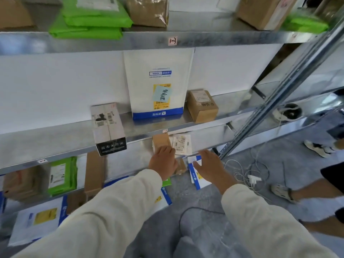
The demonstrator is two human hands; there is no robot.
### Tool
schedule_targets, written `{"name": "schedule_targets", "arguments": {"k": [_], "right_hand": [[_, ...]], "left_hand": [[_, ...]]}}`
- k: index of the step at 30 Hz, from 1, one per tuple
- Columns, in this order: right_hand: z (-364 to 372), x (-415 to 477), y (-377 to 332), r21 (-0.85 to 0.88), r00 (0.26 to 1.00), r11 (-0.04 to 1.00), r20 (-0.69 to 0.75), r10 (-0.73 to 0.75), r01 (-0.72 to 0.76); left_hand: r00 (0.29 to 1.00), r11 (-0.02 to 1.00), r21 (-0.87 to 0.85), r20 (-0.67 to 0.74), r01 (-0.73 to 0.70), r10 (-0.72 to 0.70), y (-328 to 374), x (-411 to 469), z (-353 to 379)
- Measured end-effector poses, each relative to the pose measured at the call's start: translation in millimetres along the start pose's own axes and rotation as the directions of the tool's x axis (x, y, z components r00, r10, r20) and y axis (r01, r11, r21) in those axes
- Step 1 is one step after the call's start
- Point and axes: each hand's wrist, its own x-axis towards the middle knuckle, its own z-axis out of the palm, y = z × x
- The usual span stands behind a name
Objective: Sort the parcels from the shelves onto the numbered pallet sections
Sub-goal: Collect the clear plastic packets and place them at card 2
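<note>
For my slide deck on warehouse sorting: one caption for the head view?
Both hands reach toward a small brown parcel under the middle metal shelf.

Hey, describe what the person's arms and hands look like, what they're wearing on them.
Both arms are in long, loose sleeves of cream, off-white cloth that end at the wrists: the left sleeve and the right sleeve. The left hand and right hand are bare, with no gloves, rings or watch showing.

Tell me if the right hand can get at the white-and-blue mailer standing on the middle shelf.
Probably yes. The right hand is open and empty, and the white-and-blue mailer stands with nothing in front of it, though the hand is now down at the lower shelf.
</note>
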Motion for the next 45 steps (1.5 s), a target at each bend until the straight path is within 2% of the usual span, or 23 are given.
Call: {"name": "schedule_targets", "arguments": {"k": [7, 17, 23, 31, 37, 40, 43, 45], "right_hand": [[-2.8, 75.3, 60.3, -0.032, 0.999, 0.999, 0.033, -0.032, 0.033], [32.6, 198.5, 155.4, -0.099, 0.973, 0.976, 0.145, -0.178, 0.193], [84.8, 255.4, 198.2, -0.130, 0.967, 0.973, 0.191, -0.166, 0.193], [185.8, 332.5, 213.6, -0.089, 0.958, 0.970, 0.200, -0.203, 0.224], [249.0, 379.6, 199.2, -0.023, 0.954, 0.977, 0.222, -0.203, 0.213], [268.2, 399.4, 190.8, 0.079, 0.963, 0.987, 0.220, -0.154, 0.139], [282.9, 419.2, 184.0, 0.255, 0.976, 0.966, 0.218, -0.026, -0.031], [288.5, 428.2, 177.8, 0.312, 0.977, 0.945, 0.209, 0.037, -0.102]], "left_hand": [[0.997, 0.999, 0.007, 0.061, 0.049, -0.049, 10.8, 75.3, 38.9], [0.976, 0.988, 0.046, 0.155, 0.146, -0.151, 31.9, 178.0, 159.5], [0.971, 0.985, 0.070, 0.167, 0.160, -0.170, 14.9, 233.6, 230.8], [0.937, 0.959, 0.005, 0.212, 0.283, -0.278, -17.9, 276.0, 334.0], [0.862, 0.887, -0.053, 0.270, 0.458, -0.429, -36.2, 289.1, 389.6], [0.830, 0.838, -0.110, 0.257, 0.534, -0.495, -52.3, 306.7, 401.0], [0.723, 0.711, -0.172, 0.301, 0.682, -0.621, -66.2, 326.3, 412.1], [0.642, 0.636, -0.144, 0.330, 0.758, -0.692, -69.8, 333.7, 419.2]]}}
